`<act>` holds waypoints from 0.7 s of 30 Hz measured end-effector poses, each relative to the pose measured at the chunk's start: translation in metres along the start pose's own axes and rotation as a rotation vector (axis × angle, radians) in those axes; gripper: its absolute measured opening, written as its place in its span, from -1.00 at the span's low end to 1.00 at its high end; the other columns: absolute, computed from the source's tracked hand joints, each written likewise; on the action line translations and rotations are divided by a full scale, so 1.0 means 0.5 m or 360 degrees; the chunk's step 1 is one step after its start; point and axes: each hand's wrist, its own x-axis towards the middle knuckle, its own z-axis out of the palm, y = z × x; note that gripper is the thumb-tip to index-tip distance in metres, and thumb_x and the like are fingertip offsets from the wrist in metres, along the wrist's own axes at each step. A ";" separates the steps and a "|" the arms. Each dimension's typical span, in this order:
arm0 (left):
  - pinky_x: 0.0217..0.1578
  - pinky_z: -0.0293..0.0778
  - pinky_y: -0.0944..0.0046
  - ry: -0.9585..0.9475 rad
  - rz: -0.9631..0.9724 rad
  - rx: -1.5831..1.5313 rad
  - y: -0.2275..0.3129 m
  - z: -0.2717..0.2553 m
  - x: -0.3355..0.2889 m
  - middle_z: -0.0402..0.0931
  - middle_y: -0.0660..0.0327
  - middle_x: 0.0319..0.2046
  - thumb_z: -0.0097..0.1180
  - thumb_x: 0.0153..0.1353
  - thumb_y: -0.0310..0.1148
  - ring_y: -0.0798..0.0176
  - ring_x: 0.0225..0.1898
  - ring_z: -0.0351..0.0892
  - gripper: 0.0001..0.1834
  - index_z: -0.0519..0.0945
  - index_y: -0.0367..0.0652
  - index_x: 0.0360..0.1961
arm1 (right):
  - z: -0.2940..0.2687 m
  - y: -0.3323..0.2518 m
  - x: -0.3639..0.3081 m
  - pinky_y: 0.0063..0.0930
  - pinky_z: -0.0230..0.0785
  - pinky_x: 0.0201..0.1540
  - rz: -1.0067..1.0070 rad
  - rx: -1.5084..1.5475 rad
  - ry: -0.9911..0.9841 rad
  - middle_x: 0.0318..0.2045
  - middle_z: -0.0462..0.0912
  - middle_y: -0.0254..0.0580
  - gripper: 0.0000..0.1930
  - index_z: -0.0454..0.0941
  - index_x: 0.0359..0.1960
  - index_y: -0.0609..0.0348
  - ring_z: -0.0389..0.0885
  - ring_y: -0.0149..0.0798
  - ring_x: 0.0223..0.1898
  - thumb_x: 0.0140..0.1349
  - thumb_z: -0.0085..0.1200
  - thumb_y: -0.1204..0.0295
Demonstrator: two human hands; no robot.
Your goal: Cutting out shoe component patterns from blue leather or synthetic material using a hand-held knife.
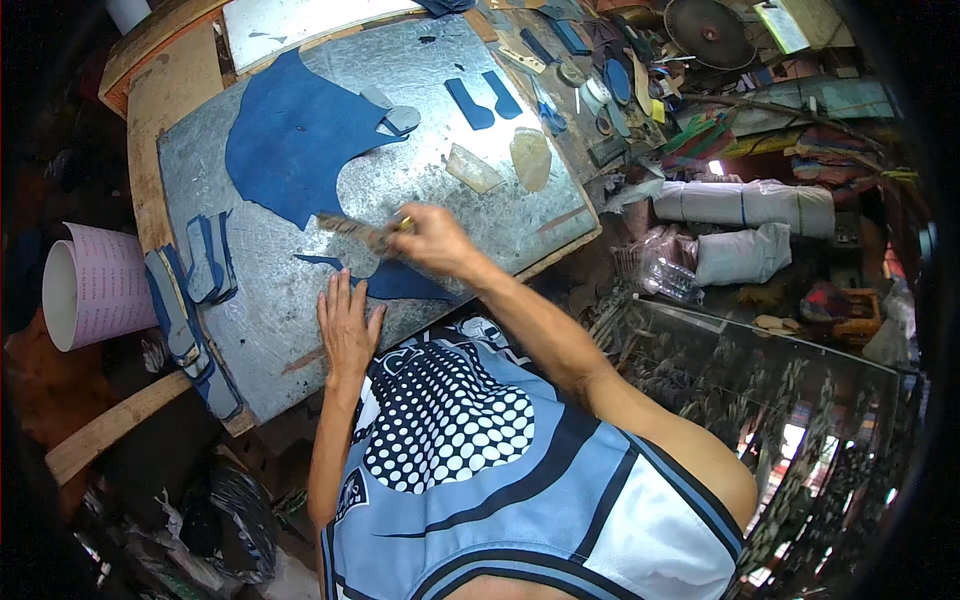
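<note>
My right hand (432, 240) is closed round a flat, mottled brownish strip-like tool (350, 229) with a bit of yellow at the grip; its exact kind is unclear. The tool points left, above the metal-topped table. My left hand (346, 325) lies flat near the table's front edge, its fingertips by a narrow blue offcut (405, 283), which looks like leather and passes partly under my right hand and wrist. Just beyond the tool lies a large blue hide-like sheet (290, 140) with a curved cut edge. A grey rounded pattern piece (400, 121) rests on its right edge.
Two blue cut pieces (468, 104) and two yellowish scraps (530, 160) lie farther off on the metal tabletop (270, 330). Stacked blue pieces (205, 260) line its left side, beside a pink roll (95, 285). Scissors (550, 117) and wrapped white rolls (745, 207) are at the right.
</note>
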 end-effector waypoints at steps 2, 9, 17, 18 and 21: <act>0.38 0.02 -0.19 -0.0004 -0.0044 -0.0007 0.007 -0.008 0.001 0.27 -0.06 0.34 0.26 0.19 -0.25 -0.14 0.40 0.16 -0.50 0.53 -0.22 0.12 | -0.105 0.017 0.023 -0.44 0.51 -0.33 0.0256 0.0110 0.0042 -0.41 0.73 -0.18 -0.78 0.68 -0.15 0.21 0.65 -0.36 -0.39 0.18 0.22 0.42; 0.39 -0.01 -0.18 -0.0003 -0.0137 -0.0022 0.020 -0.005 0.001 0.27 -0.02 0.36 0.25 0.18 -0.29 -0.10 0.43 0.14 -0.54 0.55 -0.24 0.09 | -0.429 0.319 0.244 -0.49 0.38 -0.56 0.0313 0.0314 0.0662 -0.54 0.64 -0.22 -0.78 0.62 -0.23 0.31 0.54 -0.40 -0.61 0.12 0.19 0.45; 0.40 -0.01 -0.16 -0.0120 -0.0348 0.0055 0.054 -0.020 0.017 0.27 -0.03 0.36 0.24 0.19 -0.32 -0.12 0.42 0.16 -0.54 0.54 -0.29 0.09 | -0.463 0.416 0.299 -0.49 0.33 -0.65 0.0785 0.0446 0.0519 -0.53 0.61 -0.20 -0.82 0.59 -0.26 0.33 0.52 -0.44 -0.61 0.15 0.19 0.48; 0.40 -0.01 -0.16 -0.0125 -0.0361 0.0065 0.057 -0.020 0.019 0.27 -0.03 0.36 0.24 0.19 -0.32 -0.12 0.42 0.16 -0.54 0.54 -0.29 0.09 | -0.462 0.439 0.306 -0.49 0.33 -0.65 0.0788 0.0454 0.0503 -0.53 0.61 -0.20 -0.82 0.59 -0.26 0.33 0.52 -0.44 -0.61 0.15 0.19 0.48; 0.39 0.00 -0.13 -0.0165 -0.0497 0.0130 0.068 -0.026 0.017 0.27 -0.04 0.36 0.23 0.20 -0.29 -0.12 0.42 0.15 -0.55 0.56 -0.30 0.07 | -0.435 0.480 0.315 -0.29 0.49 -0.33 0.0277 -0.0623 0.0874 -0.42 0.70 0.04 -0.76 0.63 -0.21 0.32 0.68 -0.18 -0.41 0.15 0.15 0.41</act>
